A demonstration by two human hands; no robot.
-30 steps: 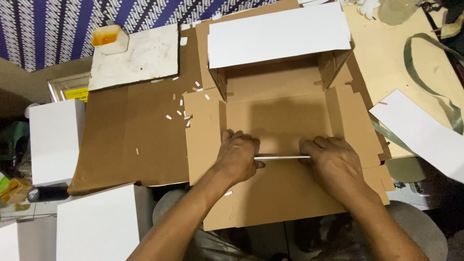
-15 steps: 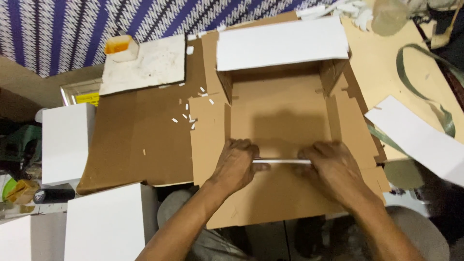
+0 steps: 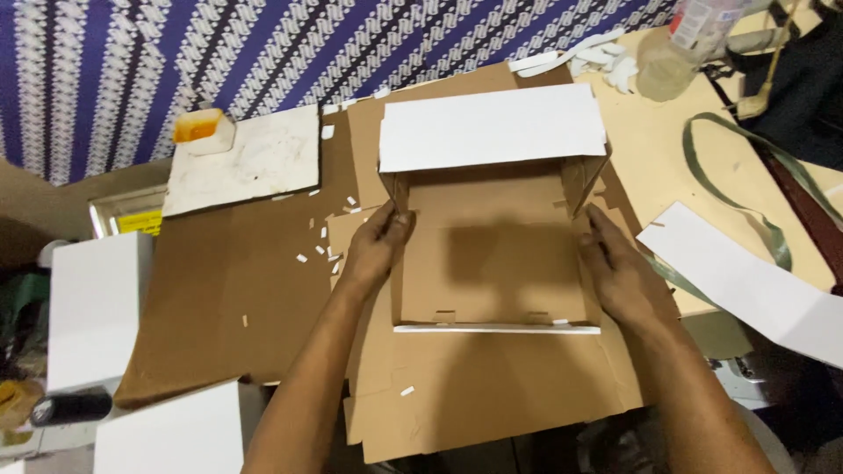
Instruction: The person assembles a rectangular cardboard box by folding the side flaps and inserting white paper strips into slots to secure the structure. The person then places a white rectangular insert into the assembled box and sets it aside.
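Note:
A brown cardboard box (image 3: 492,263) lies half folded on a flat brown cardboard sheet (image 3: 219,298) in front of me. Its white-faced back panel (image 3: 492,127) stands up at the far side. The low front wall (image 3: 496,329) shows a white edge. My left hand (image 3: 376,247) grips the box's left side flap near the back corner. On the opposite side my right hand (image 3: 617,274) lies along the right side flap, fingers pointing away from me. Both side flaps are partly hidden by my hands.
Small white scraps (image 3: 323,247) litter the sheet left of the box. White boxes (image 3: 92,307) and a black roll (image 3: 70,405) sit at the left. A white board (image 3: 246,158) with an orange-filled tub (image 3: 200,128) lies behind. A white sheet (image 3: 746,276), green strap (image 3: 751,211) and bottle (image 3: 694,35) are at the right.
Both hands left the middle of the front wall and moved apart to the box's left and right side flaps. The front wall now stands folded on its own.

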